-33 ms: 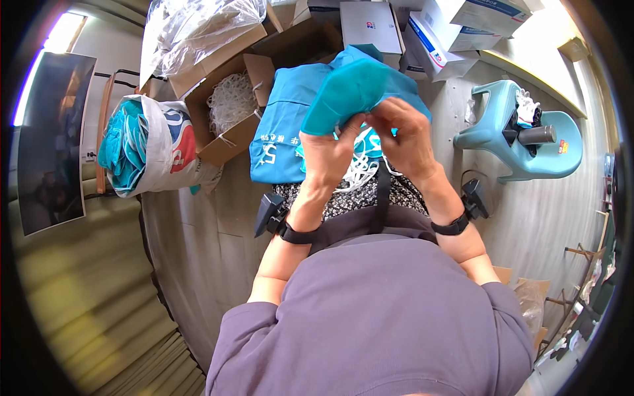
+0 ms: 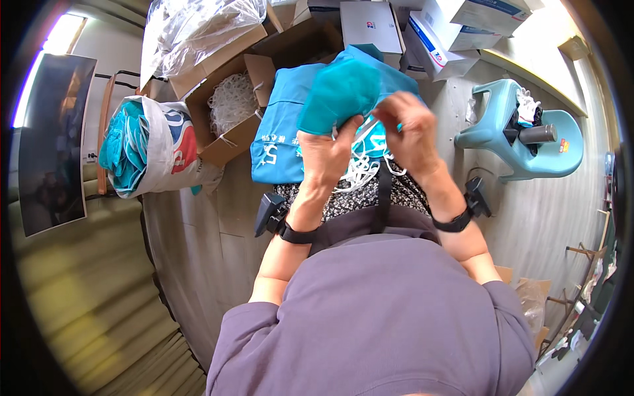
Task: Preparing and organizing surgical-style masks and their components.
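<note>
My left hand (image 2: 325,155) is closed on the lower edge of a teal face mask (image 2: 343,92), its thumb pressed against the mask. Just right of it, my right hand (image 2: 411,129) is partly blurred, with its fingertips pinched together at a thin white ear loop. Under both hands, over my lap, more teal masks (image 2: 375,142) lie with a tangle of white ear loops (image 2: 360,173). A blue printed cloth or bag (image 2: 282,109) is spread beneath them.
At left stands a white sack (image 2: 162,148) full of teal masks. Beside it, an open carton (image 2: 221,142) holds a heap of white ear loops (image 2: 232,99). A light-blue plastic stool (image 2: 492,132) at right bears a dark cylinder (image 2: 537,134). White boxes (image 2: 370,30) stand at the back.
My right hand has moved a little to the right, away from the mask. The mask has tilted slightly in my left hand, which keeps its hold.
</note>
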Motion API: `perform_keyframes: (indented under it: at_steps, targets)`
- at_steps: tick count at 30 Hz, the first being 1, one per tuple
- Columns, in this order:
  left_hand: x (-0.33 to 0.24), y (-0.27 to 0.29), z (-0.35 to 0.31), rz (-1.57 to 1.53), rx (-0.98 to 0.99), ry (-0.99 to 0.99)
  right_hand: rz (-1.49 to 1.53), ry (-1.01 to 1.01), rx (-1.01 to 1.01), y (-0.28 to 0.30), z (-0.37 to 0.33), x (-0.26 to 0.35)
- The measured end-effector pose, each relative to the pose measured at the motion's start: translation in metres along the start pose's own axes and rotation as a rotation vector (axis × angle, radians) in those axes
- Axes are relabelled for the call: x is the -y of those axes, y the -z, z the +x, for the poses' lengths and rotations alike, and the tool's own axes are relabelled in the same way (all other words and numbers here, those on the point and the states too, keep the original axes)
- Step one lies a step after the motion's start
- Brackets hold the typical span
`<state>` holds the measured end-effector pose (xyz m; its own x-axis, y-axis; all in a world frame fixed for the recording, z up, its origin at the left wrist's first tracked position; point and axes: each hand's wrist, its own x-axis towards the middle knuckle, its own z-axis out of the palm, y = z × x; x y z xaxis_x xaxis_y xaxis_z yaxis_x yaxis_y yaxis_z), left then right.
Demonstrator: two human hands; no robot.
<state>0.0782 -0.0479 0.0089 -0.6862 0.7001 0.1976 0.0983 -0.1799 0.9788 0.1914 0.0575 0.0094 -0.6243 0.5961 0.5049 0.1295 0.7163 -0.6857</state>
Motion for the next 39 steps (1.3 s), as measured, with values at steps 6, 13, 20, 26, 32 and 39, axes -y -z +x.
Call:
perform_keyframes:
  at_steps: [6, 13, 20, 26, 32, 39]
  targets:
    - [-0.028, 0.04, -0.027, -0.002, -0.146, 0.154, -0.186, -0.082, -0.302, 0.039, 0.036, -0.061]
    - [-0.035, 0.055, -0.02, -0.502, -0.063, 0.43, 0.692, -0.277, 0.423, 0.009, 0.024, 0.01]
    - [-0.025, 0.049, -0.026, -0.483, -0.044, 0.463, 0.555, -0.085, 0.377, -0.001, 0.009, 0.021]
    - [-0.069, 0.061, -0.054, -0.652, 0.066, 0.667, 0.197, 0.047, -0.024, 0.011, 0.022, -0.05]
    - [-0.058, 0.066, -0.048, -0.819, 0.436, 0.697, 0.695, -0.115, 0.357, 0.002, 0.022, 0.003]
    - [-0.029, 0.056, -0.05, -0.415, 0.209, 0.66, 0.953, -0.36, 0.367, -0.016, 0.011, -0.006]
